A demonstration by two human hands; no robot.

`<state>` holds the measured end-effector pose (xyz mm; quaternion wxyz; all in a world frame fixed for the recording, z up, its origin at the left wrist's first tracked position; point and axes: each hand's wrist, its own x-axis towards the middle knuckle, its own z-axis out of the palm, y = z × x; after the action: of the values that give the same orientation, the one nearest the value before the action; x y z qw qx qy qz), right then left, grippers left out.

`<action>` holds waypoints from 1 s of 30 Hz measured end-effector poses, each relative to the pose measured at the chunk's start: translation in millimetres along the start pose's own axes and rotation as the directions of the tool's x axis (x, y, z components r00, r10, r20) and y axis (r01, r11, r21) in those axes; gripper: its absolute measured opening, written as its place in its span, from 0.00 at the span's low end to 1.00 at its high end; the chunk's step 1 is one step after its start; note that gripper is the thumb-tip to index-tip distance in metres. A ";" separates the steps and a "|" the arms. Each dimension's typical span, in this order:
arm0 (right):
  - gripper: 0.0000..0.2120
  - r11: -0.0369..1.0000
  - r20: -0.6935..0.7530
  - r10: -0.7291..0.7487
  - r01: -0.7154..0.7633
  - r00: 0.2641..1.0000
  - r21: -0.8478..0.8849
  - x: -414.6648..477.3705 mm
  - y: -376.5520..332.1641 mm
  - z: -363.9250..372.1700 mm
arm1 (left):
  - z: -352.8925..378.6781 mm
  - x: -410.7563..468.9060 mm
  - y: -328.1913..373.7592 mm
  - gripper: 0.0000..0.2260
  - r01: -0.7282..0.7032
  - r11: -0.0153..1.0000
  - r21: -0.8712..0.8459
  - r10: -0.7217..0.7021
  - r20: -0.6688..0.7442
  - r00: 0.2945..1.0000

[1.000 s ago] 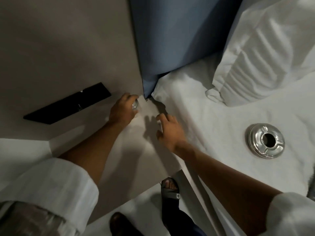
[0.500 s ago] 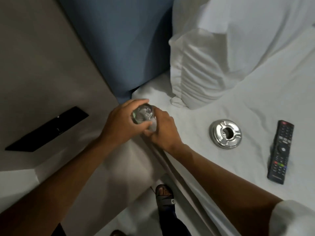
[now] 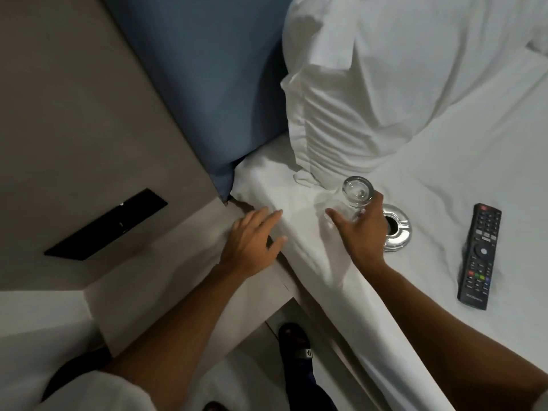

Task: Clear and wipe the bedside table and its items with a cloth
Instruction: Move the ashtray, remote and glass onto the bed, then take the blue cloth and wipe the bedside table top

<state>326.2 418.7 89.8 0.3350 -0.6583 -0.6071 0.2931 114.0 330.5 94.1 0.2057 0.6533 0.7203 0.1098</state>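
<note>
Head view looks down on the corner where the bedside counter (image 3: 166, 280) meets the bed (image 3: 444, 203). The right hand (image 3: 363, 229) reaches over the white sheet, its fingers (image 3: 338, 216) wrapped around a clear drinking glass (image 3: 357, 192); the thumb presses one side and the remaining fingers curl round the far side, so the glass is grasped, with its thick base turned toward the camera. Whether the glass touches the sheet or is held just above it cannot be told. Directly behind the right knuckles, partly hidden by them, lies a round metal ashtray (image 3: 398, 232) on the sheet. Farther out beyond the ashtray, well apart from the fingers, a black remote control (image 3: 479, 256) lies flat on the bed, buttons up. Ahead of the right fingertips, a white pillow (image 3: 370, 93) leans against the blue headboard (image 3: 207, 84).

The left hand (image 3: 252, 241) is spread with released fingers (image 3: 268, 219), palm down, holding nothing, over the edge where the counter meets the sheet; the fingertips point toward the bed. Away from the left hand's back, a flat black panel (image 3: 106, 225) sits on the grey wall (image 3: 74, 114) above the counter. Below both forearms, a sandalled foot (image 3: 296, 342) stands on the floor beside the bed frame.
</note>
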 end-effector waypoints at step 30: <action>0.17 0.668 0.819 -0.474 0.738 0.322 0.097 -443.6 -136.2 98.5 | 9.6 -507.4 -81.2 0.25 0.829 0.521 -0.200 -0.827 -0.358 0.434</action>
<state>125.6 -9.3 129.7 0.0125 -0.2164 -0.9265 0.3076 76.7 -181.0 128.4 0.0750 0.1784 0.9728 0.1272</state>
